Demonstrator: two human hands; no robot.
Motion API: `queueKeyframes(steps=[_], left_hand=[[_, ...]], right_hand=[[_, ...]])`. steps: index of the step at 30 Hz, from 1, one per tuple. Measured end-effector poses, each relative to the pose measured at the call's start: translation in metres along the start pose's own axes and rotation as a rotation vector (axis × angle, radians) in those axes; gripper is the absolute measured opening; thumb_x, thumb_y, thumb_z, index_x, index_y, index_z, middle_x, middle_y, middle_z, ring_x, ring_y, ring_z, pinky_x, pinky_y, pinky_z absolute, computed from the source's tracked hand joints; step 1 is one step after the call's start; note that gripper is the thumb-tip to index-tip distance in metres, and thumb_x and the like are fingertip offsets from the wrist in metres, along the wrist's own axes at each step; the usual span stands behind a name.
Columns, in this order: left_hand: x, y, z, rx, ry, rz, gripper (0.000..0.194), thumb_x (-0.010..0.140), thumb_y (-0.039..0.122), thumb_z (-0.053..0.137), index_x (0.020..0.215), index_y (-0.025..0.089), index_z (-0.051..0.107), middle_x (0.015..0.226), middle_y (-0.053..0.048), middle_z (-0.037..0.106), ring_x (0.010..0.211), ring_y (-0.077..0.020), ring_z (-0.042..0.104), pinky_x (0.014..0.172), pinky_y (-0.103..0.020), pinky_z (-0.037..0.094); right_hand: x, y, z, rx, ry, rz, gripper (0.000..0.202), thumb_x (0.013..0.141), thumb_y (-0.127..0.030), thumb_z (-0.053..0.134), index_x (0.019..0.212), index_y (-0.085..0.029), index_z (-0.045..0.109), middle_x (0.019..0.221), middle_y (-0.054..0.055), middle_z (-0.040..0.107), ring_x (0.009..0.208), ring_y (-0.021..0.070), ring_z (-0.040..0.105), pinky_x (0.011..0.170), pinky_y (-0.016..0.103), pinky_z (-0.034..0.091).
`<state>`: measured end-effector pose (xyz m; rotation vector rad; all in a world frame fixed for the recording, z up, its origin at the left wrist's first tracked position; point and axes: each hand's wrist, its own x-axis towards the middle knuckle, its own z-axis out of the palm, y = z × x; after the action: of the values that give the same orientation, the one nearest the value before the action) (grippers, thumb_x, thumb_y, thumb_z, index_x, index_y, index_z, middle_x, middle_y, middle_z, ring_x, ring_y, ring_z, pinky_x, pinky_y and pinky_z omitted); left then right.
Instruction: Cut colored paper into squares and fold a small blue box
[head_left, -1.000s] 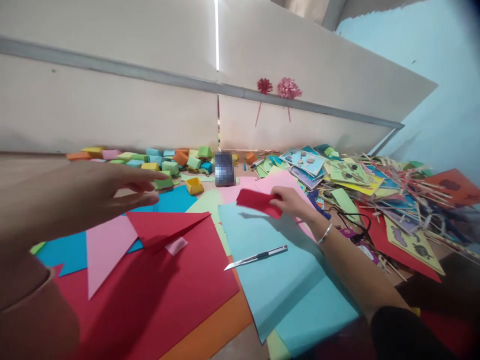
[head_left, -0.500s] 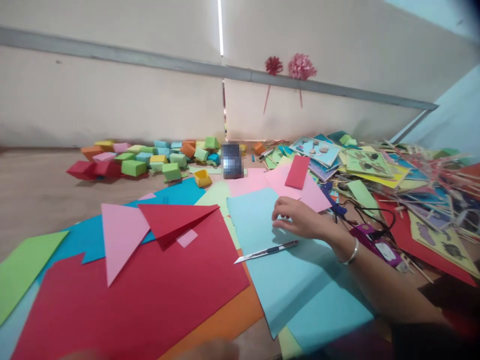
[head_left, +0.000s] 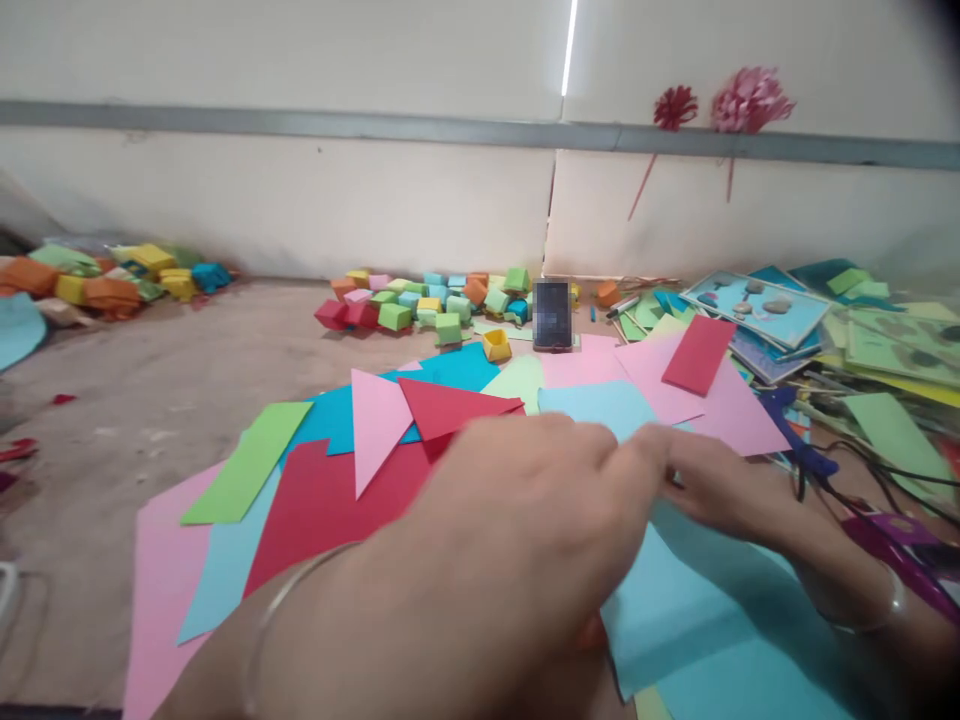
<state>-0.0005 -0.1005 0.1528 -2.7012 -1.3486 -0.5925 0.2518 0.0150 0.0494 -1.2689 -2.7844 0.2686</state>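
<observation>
My left hand (head_left: pixel 525 520) is raised close to the camera, its back to me and its fingers bent and mostly hidden. It meets my right hand (head_left: pixel 709 475), whose fingers are covered behind it. Whether anything is between them cannot be seen. Under them lie a light blue sheet (head_left: pixel 675 600) and a red sheet (head_left: pixel 300 520). A pink triangle (head_left: pixel 375 425) and a folded red piece (head_left: pixel 450 402) rest on the red sheet. To the left is a green strip (head_left: pixel 251 465). A red strip (head_left: pixel 699 355) lies on pink paper behind my right hand.
Small folded paper boxes (head_left: pixel 448 328) sit near the wall, with more boxes (head_left: pixel 112 290) at far left. A phone (head_left: pixel 552 318) stands upright. Picture cards (head_left: pixel 757 305), dark cords and a purple tool (head_left: pixel 892 545) are at right. Paper flowers (head_left: pixel 750 100) hang on the wall.
My left hand has come up into view and met my right hand. The view has turned left, bringing in more boxes. The cutter on the blue sheet no longer shows.
</observation>
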Motion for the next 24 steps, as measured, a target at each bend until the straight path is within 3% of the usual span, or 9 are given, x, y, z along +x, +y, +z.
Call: queueKeyframes(steps=[2,4,7,9,11,14,18,22,24], left_hand=[[0.015,0.017,0.028,-0.065,-0.195,0.27,0.019,0.097,0.027,0.057,0.101,0.015,0.07,0.08,-0.002,0.07,0.065,-0.0152,0.061,0.054,-0.027,0.043],[0.017,0.041,0.068,-0.168,-0.35,0.485,0.021,0.098,0.029,0.056,0.097,0.013,0.07,0.088,-0.005,0.071,0.078,-0.0169,0.064,0.061,-0.027,0.047],[0.004,0.073,0.128,-0.146,-0.37,0.339,0.029,0.101,0.029,0.049,0.119,0.016,0.067,0.119,-0.012,0.071,0.104,-0.0244,0.066,0.077,-0.034,0.053],[-0.008,0.084,0.152,-0.087,-0.366,0.303,0.035,0.103,0.03,0.041,0.127,0.019,0.064,0.136,-0.013,0.064,0.123,-0.031,0.059,0.089,-0.043,0.052],[-0.015,0.087,0.162,-0.074,-0.348,0.29,0.038,0.104,0.028,0.035,0.131,0.022,0.062,0.138,-0.012,0.063,0.126,-0.0305,0.057,0.093,-0.045,0.05],[-0.015,0.085,0.16,-0.072,-0.328,0.278,0.038,0.104,0.026,0.037,0.132,0.019,0.061,0.13,-0.013,0.067,0.117,-0.0267,0.06,0.088,-0.041,0.05],[-0.007,0.084,0.156,-0.106,-0.379,0.296,0.028,0.099,0.028,0.052,0.108,0.01,0.071,0.118,-0.015,0.07,0.095,-0.0219,0.063,0.066,-0.032,0.047],[-0.005,0.082,0.153,-0.134,-0.356,0.353,0.021,0.096,0.025,0.057,0.085,0.015,0.071,0.094,-0.01,0.069,0.077,-0.0193,0.059,0.051,-0.028,0.034],[-0.005,0.079,0.151,-0.133,-0.346,0.361,0.019,0.095,0.026,0.058,0.083,0.016,0.069,0.087,-0.008,0.066,0.073,-0.0185,0.057,0.05,-0.028,0.032]], right_hand=[[0.003,0.02,-0.008,-0.048,0.117,0.118,0.009,0.086,-0.026,0.055,0.085,-0.022,0.063,0.081,0.006,0.066,0.073,0.0204,0.061,0.064,0.03,0.043],[0.006,0.041,-0.014,-0.171,0.244,0.302,0.008,0.086,-0.026,0.055,0.082,-0.022,0.06,0.081,0.008,0.066,0.074,0.0223,0.061,0.062,0.031,0.04],[0.009,0.064,-0.012,-0.31,0.218,0.495,0.012,0.09,-0.025,0.054,0.08,-0.021,0.059,0.085,0.013,0.065,0.077,0.0255,0.061,0.06,0.034,0.035],[0.009,0.07,-0.007,-0.34,0.165,0.507,0.012,0.092,-0.025,0.053,0.082,-0.02,0.059,0.088,0.016,0.065,0.077,0.0267,0.061,0.059,0.035,0.033],[0.009,0.072,-0.001,-0.356,0.169,0.459,0.012,0.093,-0.027,0.054,0.085,-0.02,0.059,0.09,0.017,0.063,0.079,0.0274,0.061,0.059,0.035,0.033],[0.007,0.076,0.004,-0.377,0.219,0.396,0.013,0.093,-0.028,0.052,0.087,-0.02,0.06,0.09,0.014,0.061,0.079,0.027,0.059,0.059,0.035,0.034],[0.008,0.082,0.005,-0.362,0.222,0.368,0.021,0.096,-0.029,0.047,0.08,-0.022,0.059,0.087,0.014,0.059,0.077,0.0263,0.058,0.059,0.036,0.035],[0.01,0.078,0.002,-0.341,0.195,0.355,0.022,0.096,-0.028,0.047,0.08,-0.021,0.061,0.086,0.013,0.059,0.079,0.0268,0.057,0.064,0.035,0.038],[0.012,0.072,0.001,-0.35,0.164,0.324,0.022,0.096,-0.026,0.048,0.084,-0.018,0.064,0.087,0.013,0.06,0.083,0.0276,0.058,0.07,0.036,0.041]])
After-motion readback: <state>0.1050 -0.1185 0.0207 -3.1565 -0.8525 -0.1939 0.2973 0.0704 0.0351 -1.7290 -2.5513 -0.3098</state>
